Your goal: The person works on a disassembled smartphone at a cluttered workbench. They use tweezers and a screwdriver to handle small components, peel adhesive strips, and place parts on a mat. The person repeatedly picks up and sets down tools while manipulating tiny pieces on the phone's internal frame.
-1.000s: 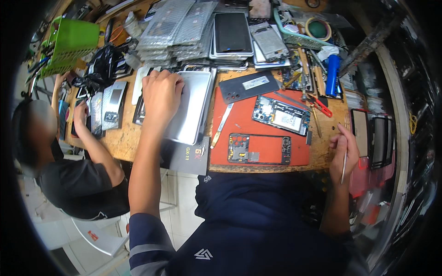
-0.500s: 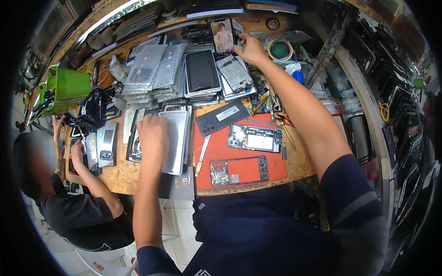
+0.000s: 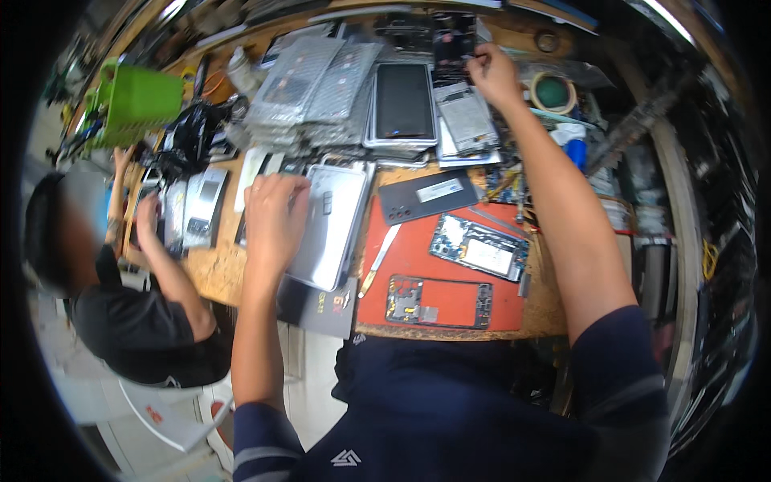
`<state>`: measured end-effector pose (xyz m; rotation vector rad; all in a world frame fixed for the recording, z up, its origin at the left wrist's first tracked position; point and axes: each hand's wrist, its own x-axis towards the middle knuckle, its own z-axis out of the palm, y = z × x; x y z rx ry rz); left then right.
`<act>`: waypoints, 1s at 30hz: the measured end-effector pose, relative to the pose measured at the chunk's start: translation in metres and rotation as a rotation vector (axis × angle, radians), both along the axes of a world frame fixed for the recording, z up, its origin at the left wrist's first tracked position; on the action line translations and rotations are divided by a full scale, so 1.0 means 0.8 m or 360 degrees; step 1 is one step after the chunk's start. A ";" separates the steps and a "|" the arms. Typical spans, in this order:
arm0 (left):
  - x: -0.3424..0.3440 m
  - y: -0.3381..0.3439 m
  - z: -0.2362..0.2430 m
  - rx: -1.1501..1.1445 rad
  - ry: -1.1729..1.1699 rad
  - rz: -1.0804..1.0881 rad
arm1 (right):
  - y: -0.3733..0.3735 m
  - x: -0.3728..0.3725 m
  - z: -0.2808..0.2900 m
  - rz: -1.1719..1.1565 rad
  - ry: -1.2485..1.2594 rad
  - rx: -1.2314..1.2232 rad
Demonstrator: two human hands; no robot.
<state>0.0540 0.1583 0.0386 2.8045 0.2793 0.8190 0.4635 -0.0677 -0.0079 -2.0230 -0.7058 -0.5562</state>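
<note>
My right hand (image 3: 495, 76) is at the right edge of an upright phone (image 3: 454, 48) at the back of the bench. Its thumb and forefinger are apart, and I see nothing held between them. Over the left edge of a silver tablet back cover (image 3: 325, 233) is my left hand (image 3: 275, 213), with bent fingers. Blur and the hand itself hide whether it grips anything. On a red mat (image 3: 377, 309) lie an opened phone with its board and battery showing (image 3: 479, 247), a bare phone frame (image 3: 438, 303) and a grey phone back cover (image 3: 428, 197).
Bubble-wrapped packs (image 3: 297, 88) and a dark-screened tablet (image 3: 404, 100) are stacked behind the mat. Tape rolls (image 3: 552, 92) and tools lie at the right. At the left, a co-worker (image 3: 136, 321) sits by a green basket (image 3: 140, 100).
The view has shifted, so the bench sits further right. The upright phone's screen has gone from a picture of a person to mostly dark. My left hand has lifted slightly and uncovers more of the silver cover.
</note>
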 end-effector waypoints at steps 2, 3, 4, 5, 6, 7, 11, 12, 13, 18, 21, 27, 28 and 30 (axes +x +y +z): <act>-0.007 0.007 0.000 -0.0152 0.0023 0.0055 | 0.002 -0.005 0.004 0.0003 0.0028 -0.0084; -0.007 0.010 0.000 -0.0217 -0.0003 0.0037 | 0.002 -0.006 0.008 0.0021 0.0038 -0.0125; -0.007 0.011 -0.001 -0.0231 -0.0019 0.0035 | 0.004 -0.008 0.010 -0.0026 0.0059 -0.0157; -0.007 0.010 -0.002 -0.0223 0.0031 0.0044 | 0.005 -0.008 0.012 -0.0070 0.0048 -0.0166; -0.005 0.009 -0.003 -0.0208 0.0062 0.0031 | 0.007 -0.009 0.013 -0.0065 0.0058 -0.0160; -0.003 0.008 -0.003 -0.0190 0.0076 0.0004 | 0.007 -0.009 0.014 -0.0076 0.0085 -0.0158; 0.009 0.002 0.000 -0.0080 0.0162 -0.0051 | 0.006 -0.011 0.013 -0.0247 -0.0022 -0.0095; 0.011 0.005 0.003 0.0023 0.0145 -0.0001 | 0.004 -0.012 0.012 -0.0196 0.0000 -0.0049; 0.012 0.009 0.007 0.0118 0.0150 0.0042 | 0.004 -0.012 0.012 -0.0188 -0.0036 -0.0048; 0.026 0.015 0.001 0.0499 0.0226 -0.0065 | 0.007 -0.016 0.009 -0.0214 -0.0096 -0.0008; 0.032 0.014 -0.005 0.0552 0.0223 -0.0013 | 0.010 -0.016 0.008 -0.0204 -0.0146 0.0071; 0.040 0.008 -0.005 0.0594 0.0257 -0.0150 | 0.014 -0.020 0.006 -0.0266 -0.0195 0.0086; 0.041 0.006 -0.004 0.0615 0.0262 -0.0157 | 0.014 -0.021 0.008 -0.0228 -0.0192 0.0112; 0.043 0.004 -0.003 0.0623 0.0320 -0.0155 | 0.013 -0.025 0.011 -0.0244 -0.0189 0.0118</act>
